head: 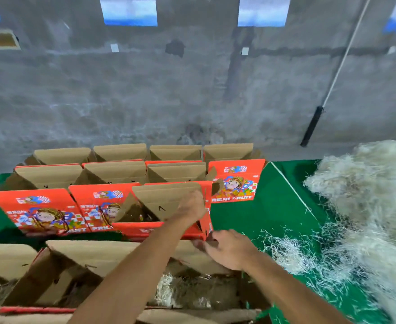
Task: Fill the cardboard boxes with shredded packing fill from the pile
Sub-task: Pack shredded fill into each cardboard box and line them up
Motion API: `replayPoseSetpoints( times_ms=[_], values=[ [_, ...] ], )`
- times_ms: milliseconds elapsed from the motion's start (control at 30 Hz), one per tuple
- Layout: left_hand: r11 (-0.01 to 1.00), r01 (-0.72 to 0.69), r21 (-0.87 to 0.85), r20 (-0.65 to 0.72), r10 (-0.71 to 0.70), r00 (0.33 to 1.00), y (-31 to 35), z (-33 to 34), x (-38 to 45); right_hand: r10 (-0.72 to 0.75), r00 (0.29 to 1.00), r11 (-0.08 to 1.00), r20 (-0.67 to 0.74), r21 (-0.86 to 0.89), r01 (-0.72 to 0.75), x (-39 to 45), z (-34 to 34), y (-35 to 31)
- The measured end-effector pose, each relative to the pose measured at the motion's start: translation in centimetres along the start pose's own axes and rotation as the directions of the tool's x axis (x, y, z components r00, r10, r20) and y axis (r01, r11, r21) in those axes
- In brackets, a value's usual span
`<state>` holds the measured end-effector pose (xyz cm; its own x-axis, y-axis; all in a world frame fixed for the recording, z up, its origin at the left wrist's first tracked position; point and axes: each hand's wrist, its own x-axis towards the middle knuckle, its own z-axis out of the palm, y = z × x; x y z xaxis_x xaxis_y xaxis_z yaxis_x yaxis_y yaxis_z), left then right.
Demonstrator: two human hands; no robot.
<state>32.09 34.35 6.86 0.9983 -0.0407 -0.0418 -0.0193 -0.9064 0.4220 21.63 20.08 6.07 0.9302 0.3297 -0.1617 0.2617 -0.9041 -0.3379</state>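
Observation:
Several red printed cardboard boxes stand in rows on a green table (239,220). My left hand (192,206) reaches forward and grips the right flap of an open red box (145,228) in the nearer row. My right hand (227,250) holds the near right corner of that same box, fingers curled at its edge. Directly below me another open box (113,256) has pale shredded fill (169,291) lying in its bottom. The big pile of whitish shredded fill (367,188) lies on the table's right side.
Loose strands of fill (293,251) are scattered on the green cover beside my right arm. Further rows of open boxes (117,171) stand behind, against a grey concrete wall. A white pole with a black handle (314,125) leans on the wall at right.

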Motion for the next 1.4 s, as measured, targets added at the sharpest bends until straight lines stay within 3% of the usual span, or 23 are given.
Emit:
replayPoseSetpoints(
  times_ms=[67,133,233,433,500,667,933,1000,1167,1400],
  values=[
    [0.999,-0.042,0.020,-0.033,0.042,0.999,4.2,0.8,-1.1,0.072,0.984,0.997,-0.160,0.047,-0.066,-1.6,-1.6,3.4],
    [0.997,-0.079,0.010,-0.020,0.079,0.997,8.9,2.3,-2.0,0.134,0.967,0.975,-0.218,0.202,-0.090,-3.4,-2.9,8.0],
    [0.996,-0.085,0.014,0.023,0.084,0.996,15.9,5.4,-3.2,0.154,0.981,0.892,-0.121,0.444,-0.085,-7.2,-3.8,15.3],
    [0.996,-0.085,0.041,0.106,0.080,0.991,29.1,13.0,-6.5,0.285,0.955,0.732,0.078,0.625,-0.270,-13.2,-3.3,28.4],
    [0.988,-0.127,0.088,0.144,0.114,0.983,32.1,15.5,-7.7,0.326,0.942,0.669,0.076,0.685,-0.287,-14.1,-2.6,31.8],
    [0.959,-0.213,0.185,0.221,0.171,0.960,35.6,20.0,-10.3,0.424,0.904,0.540,0.058,0.786,-0.303,-15.4,-1.5,36.7],
    [0.991,-0.075,0.107,0.297,0.040,0.954,34.9,20.1,-9.8,0.379,0.920,0.341,0.101,0.909,-0.240,-14.6,0.6,35.7],
    [0.992,-0.052,0.112,0.311,0.015,0.950,34.0,19.8,-9.1,0.378,0.919,0.370,0.110,0.892,-0.259,-13.8,1.3,35.5],
    [0.980,-0.078,0.184,0.227,0.035,0.973,32.3,17.0,-6.8,0.395,0.893,0.640,0.216,0.632,-0.437,-11.5,4.3,35.6],
    [0.966,-0.064,0.250,0.192,0.016,0.981,29.9,14.8,-3.4,0.293,0.931,0.663,0.216,0.656,-0.361,-7.2,9.7,33.0]
  ],
)
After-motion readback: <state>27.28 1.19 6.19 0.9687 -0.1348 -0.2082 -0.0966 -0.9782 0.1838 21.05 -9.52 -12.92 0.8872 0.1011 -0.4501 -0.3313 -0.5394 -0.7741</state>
